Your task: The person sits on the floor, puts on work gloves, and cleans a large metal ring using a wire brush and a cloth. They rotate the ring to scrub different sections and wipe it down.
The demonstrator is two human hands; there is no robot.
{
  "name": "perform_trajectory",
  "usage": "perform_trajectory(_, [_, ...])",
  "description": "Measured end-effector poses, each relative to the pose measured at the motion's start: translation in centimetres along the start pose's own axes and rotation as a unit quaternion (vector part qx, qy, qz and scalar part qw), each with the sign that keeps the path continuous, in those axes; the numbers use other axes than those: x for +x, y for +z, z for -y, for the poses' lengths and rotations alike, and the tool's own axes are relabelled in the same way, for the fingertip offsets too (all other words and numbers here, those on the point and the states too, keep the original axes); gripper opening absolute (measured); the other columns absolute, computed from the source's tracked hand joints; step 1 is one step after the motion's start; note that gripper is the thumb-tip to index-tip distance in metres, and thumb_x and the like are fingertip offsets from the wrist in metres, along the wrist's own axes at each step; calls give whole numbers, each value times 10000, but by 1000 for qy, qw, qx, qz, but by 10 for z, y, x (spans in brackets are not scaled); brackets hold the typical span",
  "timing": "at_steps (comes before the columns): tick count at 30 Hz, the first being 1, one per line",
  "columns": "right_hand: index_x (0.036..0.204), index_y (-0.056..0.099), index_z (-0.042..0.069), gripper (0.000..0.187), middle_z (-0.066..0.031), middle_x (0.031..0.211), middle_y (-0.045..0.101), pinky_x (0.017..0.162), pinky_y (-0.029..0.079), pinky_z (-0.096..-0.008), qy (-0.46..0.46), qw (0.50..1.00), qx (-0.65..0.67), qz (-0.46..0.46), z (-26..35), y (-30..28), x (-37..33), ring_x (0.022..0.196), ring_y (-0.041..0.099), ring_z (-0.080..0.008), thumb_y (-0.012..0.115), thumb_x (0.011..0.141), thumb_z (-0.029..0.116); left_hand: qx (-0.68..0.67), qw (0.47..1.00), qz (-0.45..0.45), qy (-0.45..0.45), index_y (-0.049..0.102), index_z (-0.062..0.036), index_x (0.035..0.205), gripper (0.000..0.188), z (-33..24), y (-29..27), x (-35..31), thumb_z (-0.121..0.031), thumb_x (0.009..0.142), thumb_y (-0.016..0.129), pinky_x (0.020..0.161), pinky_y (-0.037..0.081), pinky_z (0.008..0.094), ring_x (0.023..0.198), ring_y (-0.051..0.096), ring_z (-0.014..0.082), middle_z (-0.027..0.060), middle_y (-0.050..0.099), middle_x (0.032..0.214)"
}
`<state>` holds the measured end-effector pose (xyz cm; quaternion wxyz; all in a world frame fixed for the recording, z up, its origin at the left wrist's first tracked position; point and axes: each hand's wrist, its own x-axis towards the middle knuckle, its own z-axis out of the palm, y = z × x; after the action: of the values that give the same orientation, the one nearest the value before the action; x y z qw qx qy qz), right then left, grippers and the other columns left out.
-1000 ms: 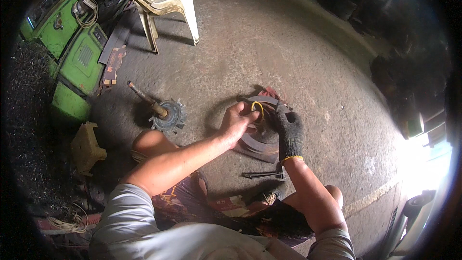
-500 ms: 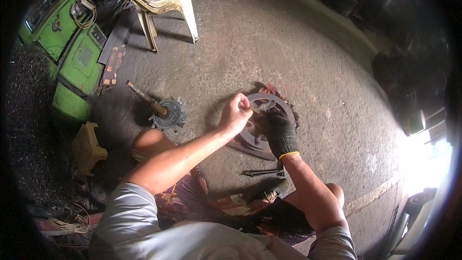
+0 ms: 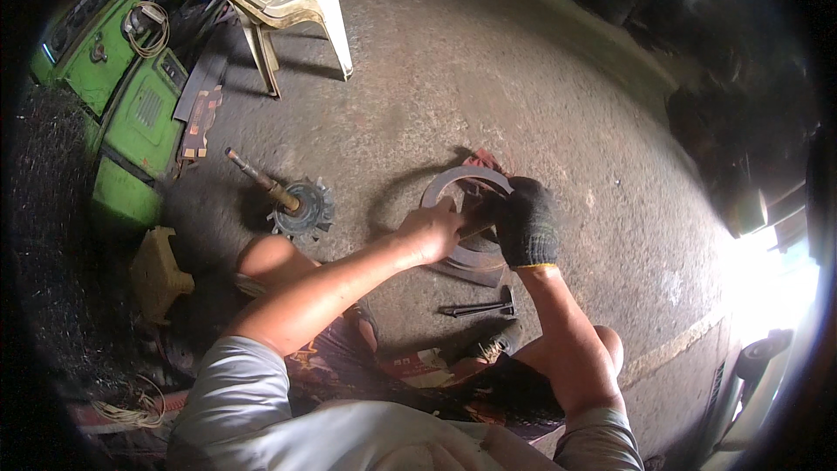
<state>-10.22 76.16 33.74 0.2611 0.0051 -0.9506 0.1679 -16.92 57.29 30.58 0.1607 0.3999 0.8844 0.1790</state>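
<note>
A round grey metal ring (image 3: 449,179) with an open middle sits on the floor before me, a second curved metal piece (image 3: 475,275) under its near side. My bare left hand (image 3: 430,235) is closed over the ring's left side, fingers curled toward the middle. From the right, my right hand (image 3: 529,222), in a dark knitted glove with a yellow cuff, covers the ring's right side with its fingers bent inward. The hands almost meet at a dark part in the centre, and what they grip is hidden. A reddish rag (image 3: 482,159) lies behind the ring.
Between ring and feet lies a thin dark metal tool with a crosswise head (image 3: 488,303). A bladed wheel on a rusty shaft (image 3: 301,209) rests to the left. White plastic chairs (image 3: 296,0), a green machine (image 3: 144,113) and a yellowish block (image 3: 159,272) stand farther left.
My left hand has lowered from a raised pinch onto the ring's left side. My gloved hand has shifted slightly up and right, covering more of the ring's right rim.
</note>
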Motion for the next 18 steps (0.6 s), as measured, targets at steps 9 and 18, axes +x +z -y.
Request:
perform_trajectory(9, [1088,772,76,298,-161,1085,738,806,562,-433,6,994,-6,109,7,3,4,965,710,-358,677,933,312,-421,825,300,-228,619,-112,1294,550,12,25,10,-542,1047,379,541,583,400,712,750,253,179,743,864])
perform_trajectory(18, [1070,752,79,316,-177,975,736,794,534,-471,-80,985,100,117,0,17,-3,910,705,-370,661,943,354,-780,591,37,-203,635,31,1135,332,53,-46,17,-206,962,479,747,626,473,840,743,329,182,732,994])
